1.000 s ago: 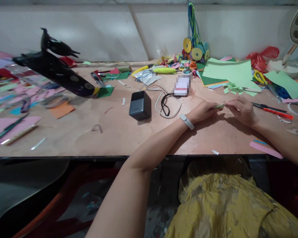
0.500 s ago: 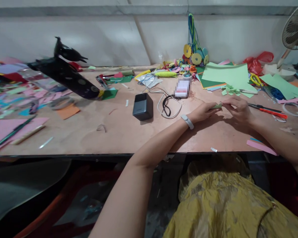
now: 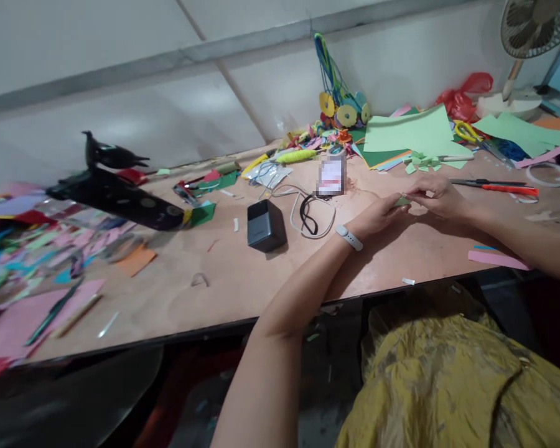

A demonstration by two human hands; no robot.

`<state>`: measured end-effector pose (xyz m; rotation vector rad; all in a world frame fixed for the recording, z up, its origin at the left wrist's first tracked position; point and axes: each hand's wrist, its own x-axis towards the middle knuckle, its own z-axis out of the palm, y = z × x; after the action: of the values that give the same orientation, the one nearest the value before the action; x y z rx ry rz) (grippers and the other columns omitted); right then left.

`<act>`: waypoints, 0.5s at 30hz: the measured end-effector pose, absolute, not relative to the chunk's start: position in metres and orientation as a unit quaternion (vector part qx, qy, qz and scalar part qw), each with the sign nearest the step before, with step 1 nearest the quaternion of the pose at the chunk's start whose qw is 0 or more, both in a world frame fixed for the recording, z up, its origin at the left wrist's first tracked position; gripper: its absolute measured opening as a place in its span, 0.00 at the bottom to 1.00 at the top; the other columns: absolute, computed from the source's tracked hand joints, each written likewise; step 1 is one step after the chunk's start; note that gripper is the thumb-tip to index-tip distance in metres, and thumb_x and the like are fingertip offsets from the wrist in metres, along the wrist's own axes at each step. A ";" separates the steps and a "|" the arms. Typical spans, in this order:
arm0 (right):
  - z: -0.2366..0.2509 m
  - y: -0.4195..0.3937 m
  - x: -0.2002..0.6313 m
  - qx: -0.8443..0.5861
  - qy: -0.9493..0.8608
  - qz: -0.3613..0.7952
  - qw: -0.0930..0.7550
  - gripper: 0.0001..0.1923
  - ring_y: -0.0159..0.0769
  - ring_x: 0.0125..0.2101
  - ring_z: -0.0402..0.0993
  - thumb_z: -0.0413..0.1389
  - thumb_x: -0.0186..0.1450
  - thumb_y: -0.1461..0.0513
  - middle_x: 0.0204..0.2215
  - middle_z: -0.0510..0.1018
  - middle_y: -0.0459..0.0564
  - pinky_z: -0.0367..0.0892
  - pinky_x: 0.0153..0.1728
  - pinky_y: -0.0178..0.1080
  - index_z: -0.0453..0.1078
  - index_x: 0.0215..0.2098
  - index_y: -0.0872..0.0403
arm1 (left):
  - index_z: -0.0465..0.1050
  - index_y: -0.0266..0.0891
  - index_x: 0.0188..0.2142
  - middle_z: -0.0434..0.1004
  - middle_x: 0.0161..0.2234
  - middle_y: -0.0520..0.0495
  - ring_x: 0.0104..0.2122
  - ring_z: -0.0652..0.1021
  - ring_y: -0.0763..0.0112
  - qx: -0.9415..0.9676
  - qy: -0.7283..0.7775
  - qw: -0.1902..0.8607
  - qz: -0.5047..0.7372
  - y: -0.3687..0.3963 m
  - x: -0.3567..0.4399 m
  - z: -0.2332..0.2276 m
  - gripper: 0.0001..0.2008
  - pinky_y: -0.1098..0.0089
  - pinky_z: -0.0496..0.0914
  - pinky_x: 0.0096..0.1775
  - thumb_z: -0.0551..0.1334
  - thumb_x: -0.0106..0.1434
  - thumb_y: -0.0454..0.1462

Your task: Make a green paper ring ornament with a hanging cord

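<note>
Green paper scrap (image 3: pixel 402 200) lay pinched between left hand (image 3: pixel 378 214) and right hand (image 3: pixel 436 194), its length running hand to hand above the desk (image 3: pixel 242 280).

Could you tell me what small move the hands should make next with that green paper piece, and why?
Probably press the fold flat: the left hand and right hand pinch the small green paper piece between them, just above the table.

Pale green paper scrap (image 3: pixel 402 201), red-handled scissors (image 3: pixel 494 185), white wristband (image 3: pixel 348 238)
</note>
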<state>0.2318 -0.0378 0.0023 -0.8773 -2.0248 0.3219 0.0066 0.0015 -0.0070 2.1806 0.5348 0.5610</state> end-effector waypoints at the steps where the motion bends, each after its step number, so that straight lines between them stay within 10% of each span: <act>1: 0.003 -0.039 0.230 -0.358 -0.813 0.135 0.439 0.12 0.39 0.33 0.79 0.59 0.74 0.55 0.32 0.85 0.50 0.72 0.38 0.42 0.81 0.37 0.50 | 0.74 0.37 0.49 0.82 0.44 0.42 0.42 0.78 0.66 0.861 0.210 0.405 0.222 0.001 0.006 -0.006 0.12 0.66 0.72 0.47 0.59 0.75 0.43; 15: -0.002 -0.035 0.224 -0.415 -0.745 0.194 0.485 0.13 0.41 0.35 0.77 0.61 0.72 0.51 0.32 0.84 0.50 0.72 0.41 0.45 0.84 0.37 0.49 | 0.67 0.40 0.39 0.67 0.28 0.52 0.27 0.68 0.73 0.793 0.271 0.478 0.263 -0.006 0.002 0.000 0.19 0.69 0.64 0.32 0.56 0.76 0.53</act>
<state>0.2239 -0.0352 -0.0023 -1.0102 -1.8135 0.4727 0.0016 -0.0060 0.0002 1.9367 0.6619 0.6426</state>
